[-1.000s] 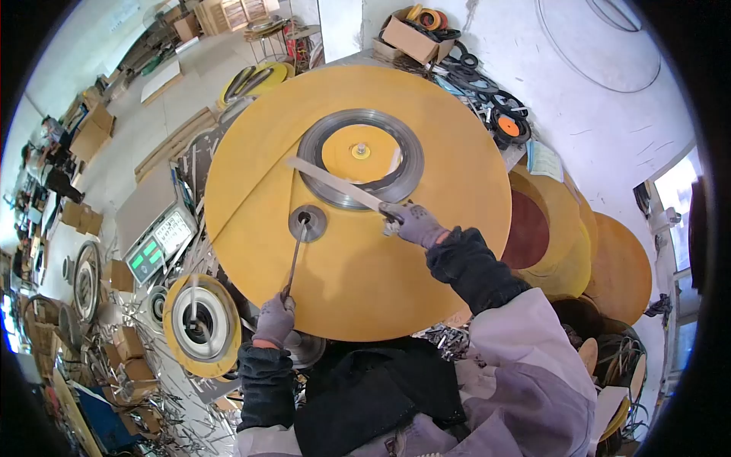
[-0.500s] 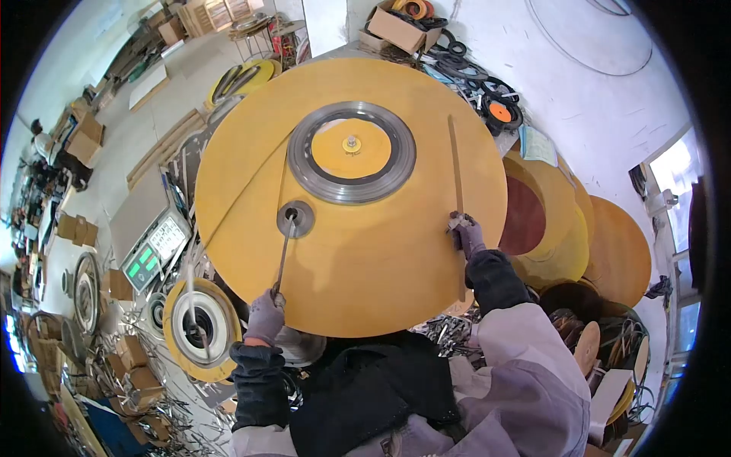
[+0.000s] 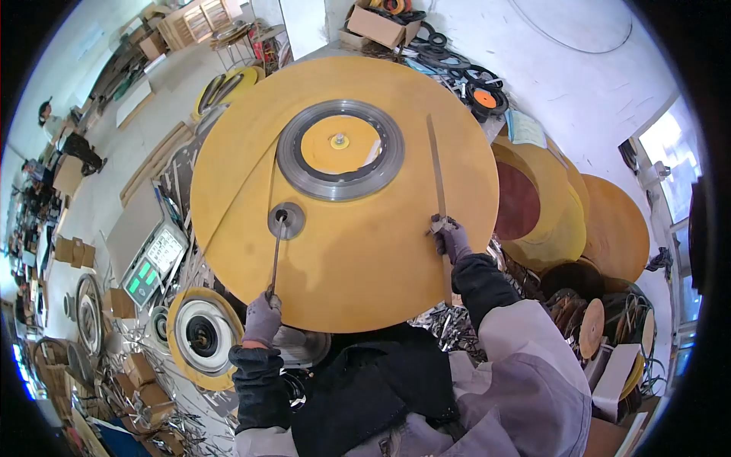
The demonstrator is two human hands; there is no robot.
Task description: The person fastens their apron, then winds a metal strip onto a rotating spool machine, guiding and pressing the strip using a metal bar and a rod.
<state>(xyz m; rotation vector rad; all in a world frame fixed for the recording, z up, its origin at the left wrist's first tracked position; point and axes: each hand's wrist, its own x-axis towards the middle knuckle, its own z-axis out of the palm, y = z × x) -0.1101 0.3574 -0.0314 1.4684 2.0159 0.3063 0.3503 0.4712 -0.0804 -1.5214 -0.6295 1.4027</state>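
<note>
A large yellow round disc [image 3: 350, 282] lies in front of me. On it, a flat coil of metal strip [image 3: 293, 179] surrounds a yellow centre plate [image 3: 326, 154] with a bolt. My left hand [image 3: 263, 318], gloved in grey, is closed round a thin metal rod [image 3: 276, 259]. The rod's far end reaches into the hole of a small grey metal ring [image 3: 297, 222], and strip runs from the coil toward that ring. My right hand [image 3: 451, 238], also gloved, pinches a pale crumpled scrap [image 3: 438, 224] over a long narrow dark band [image 3: 435, 164] on the disc.
A scale with green displays [image 3: 142, 279] stands at the left, above a smaller yellow reel [image 3: 183, 352]. More round boards [image 3: 609, 236] lean at the right. A cardboard box [image 3: 381, 27] and dark rings sit behind. A person [image 3: 72, 141] stands far left.
The view has shifted, so the disc sits slightly further left. A white mark on the centre plate has moved round to its right side. Both hands keep nearly the same places on the disc.
</note>
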